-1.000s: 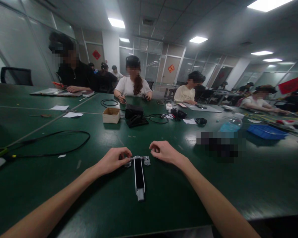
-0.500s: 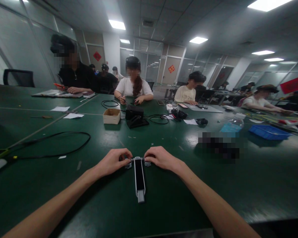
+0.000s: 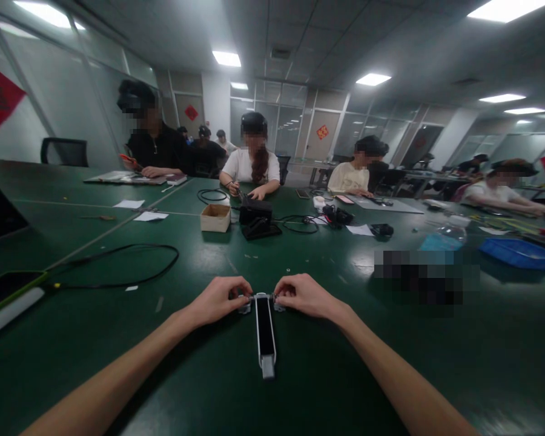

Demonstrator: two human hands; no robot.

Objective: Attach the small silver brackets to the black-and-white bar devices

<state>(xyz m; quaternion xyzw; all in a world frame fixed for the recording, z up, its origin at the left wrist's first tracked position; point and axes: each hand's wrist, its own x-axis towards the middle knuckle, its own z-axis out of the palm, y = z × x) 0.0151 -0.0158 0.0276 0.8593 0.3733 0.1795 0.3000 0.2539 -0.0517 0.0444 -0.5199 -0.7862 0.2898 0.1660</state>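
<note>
The left hand (image 3: 215,301) and right hand (image 3: 304,297) pinch the metal top of a black-and-silver bar (image 3: 265,333) on the green desk (image 3: 481,363), lower centre.

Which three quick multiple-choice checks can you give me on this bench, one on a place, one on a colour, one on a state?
1. Where is the cardboard box?
A) On the table, left of the black unit
B) On a chair
C) On the floor

2. What colour is the tray at the far right?
A) Red
B) White
C) Blue

3. What do the left hand and right hand do at the bar?
A) Only the left hand touches it
B) Both hold it
C) Neither touches it

Answers:
1. A, the box stands directly beside the black unit.
2. C, the tray shows bright blue.
3. B, both hands pinch the bar's far end.
</note>
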